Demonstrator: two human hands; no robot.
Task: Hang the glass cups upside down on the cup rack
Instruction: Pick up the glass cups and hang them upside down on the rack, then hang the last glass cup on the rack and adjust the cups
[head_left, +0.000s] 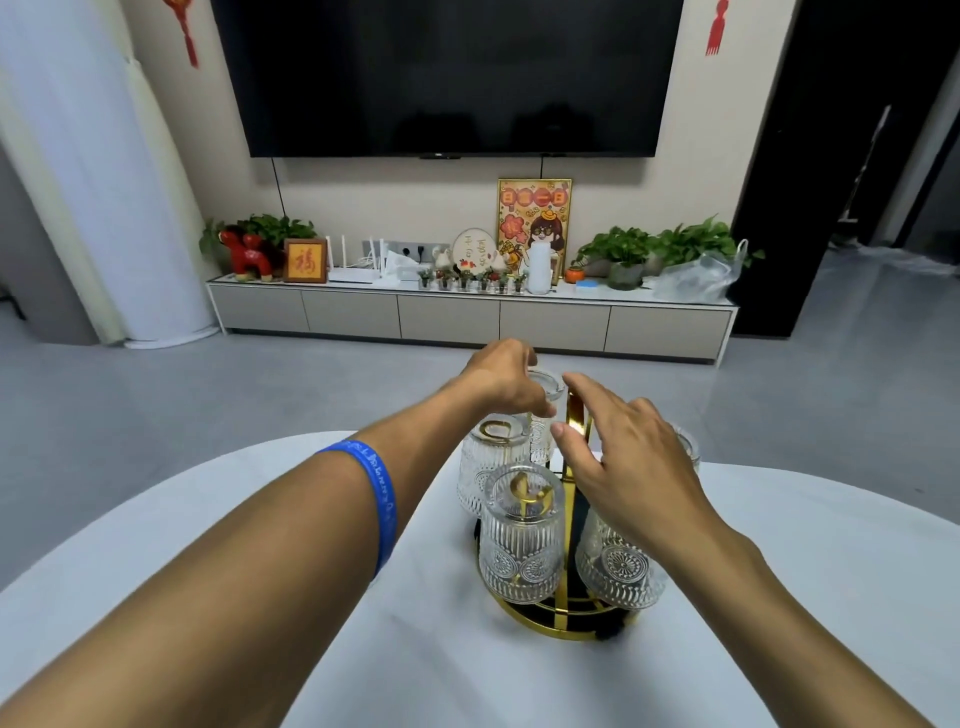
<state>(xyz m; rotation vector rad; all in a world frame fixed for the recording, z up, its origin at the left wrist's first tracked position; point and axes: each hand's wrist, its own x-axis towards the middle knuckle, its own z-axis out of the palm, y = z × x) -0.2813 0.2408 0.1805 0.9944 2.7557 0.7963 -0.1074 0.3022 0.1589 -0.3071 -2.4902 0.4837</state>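
Note:
A gold cup rack (563, 618) with a round black base stands on the white table (260, 519). Several ribbed glass cups hang upside down on it: one at the front left (521, 540), one behind it at the left (485, 462), one at the front right (615, 577), and one at the far right (688, 449), mostly hidden by my right hand. My left hand (506, 379) grips the base of an upside-down glass cup (545, 415) at the rack's far side. My right hand (618, 452) hovers over the gold centre post (574, 415), fingers spread, holding nothing.
Beyond the rounded far edge of the table lies grey floor. A low TV cabinet (467, 317) with plants, frames and ornaments runs along the wall under a large dark screen (447, 73). A white column (104, 182) stands at the left.

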